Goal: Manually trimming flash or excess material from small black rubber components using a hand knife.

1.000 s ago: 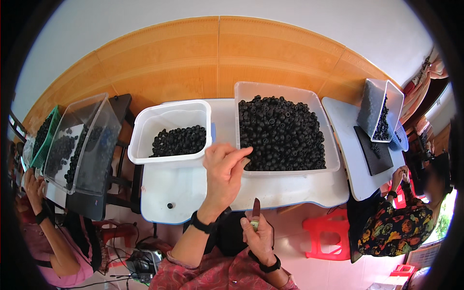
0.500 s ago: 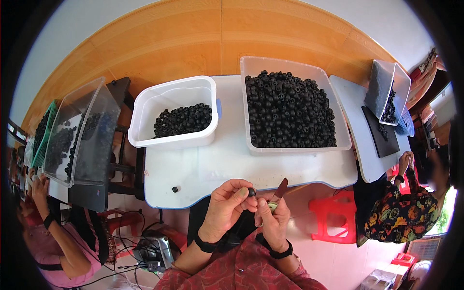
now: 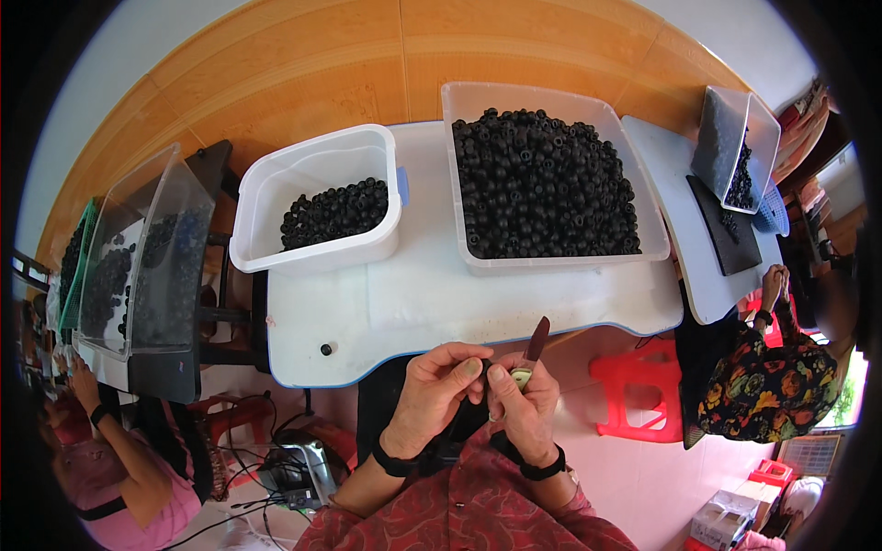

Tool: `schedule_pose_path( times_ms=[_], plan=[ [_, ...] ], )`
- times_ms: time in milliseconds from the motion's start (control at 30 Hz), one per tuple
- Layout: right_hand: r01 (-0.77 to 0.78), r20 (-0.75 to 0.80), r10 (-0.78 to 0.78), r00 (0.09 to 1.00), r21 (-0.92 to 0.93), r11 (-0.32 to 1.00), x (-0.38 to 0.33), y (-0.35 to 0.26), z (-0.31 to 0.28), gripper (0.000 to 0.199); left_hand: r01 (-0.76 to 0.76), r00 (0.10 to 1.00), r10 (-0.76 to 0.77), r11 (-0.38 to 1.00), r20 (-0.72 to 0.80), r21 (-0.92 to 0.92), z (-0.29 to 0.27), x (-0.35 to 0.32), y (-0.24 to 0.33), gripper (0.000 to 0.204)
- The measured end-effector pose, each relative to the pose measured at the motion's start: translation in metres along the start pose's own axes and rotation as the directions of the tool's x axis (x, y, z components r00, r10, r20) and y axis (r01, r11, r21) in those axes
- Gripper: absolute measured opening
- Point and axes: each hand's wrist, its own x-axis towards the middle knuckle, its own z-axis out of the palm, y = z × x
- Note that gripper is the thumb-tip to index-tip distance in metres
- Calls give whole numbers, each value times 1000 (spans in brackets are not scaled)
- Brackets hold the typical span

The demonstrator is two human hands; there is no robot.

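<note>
My left hand [image 3: 439, 393] and my right hand [image 3: 525, 409] meet just below the front edge of the white table [image 3: 441, 294]. Pinched in the left fingertips is a small black piece [image 3: 480, 375], pressed against the right hand. The right hand grips a small knife [image 3: 537, 342] with its dark blade pointing up. A large clear bin [image 3: 562, 264] heaped with black ring-shaped pieces stands at the table's right. At the left, a white bin [image 3: 317, 259] holds a shallow layer of the same pieces. One loose black piece [image 3: 325, 349] lies near the table's front left corner.
To the left is another table with clear bins [image 3: 147, 248] of black pieces, where a person in pink [image 3: 129, 468] sits. On the right stands a white table [image 3: 680, 211] with a tilted bin [image 3: 735, 147] and a person in flowered clothes [image 3: 767, 386]. A red stool [image 3: 634, 386] is beside my knees.
My left hand left the big bin's front edge and came back toward my body. Both hands now meet over my lap, with the knife blade raised.
</note>
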Motion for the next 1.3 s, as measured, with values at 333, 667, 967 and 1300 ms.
schedule_pose_path(
  times_ms=[333, 667, 967, 1300],
  plan=[
    [-35, 77, 31, 997, 42, 999, -3, 0, -9, 12, 133, 988, -124, 985, 90, -105, -2, -4, 3, 21],
    [192, 201, -134, 970, -305, 933, -3, 0, -19, 23, 106, 994, -101, 989, 51, -103, 5, -7, 5, 22],
    [233, 210, -159, 965, -402, 885, -3, -3, -8, 22, 64, 998, -65, 997, -20, -44, 5, -11, 9, 22],
    [196, 225, -75, 971, -584, 788, -4, -9, -9, 30, 28, 999, -28, 1000, -42, 4, 4, -12, 9, 21]
  ],
)
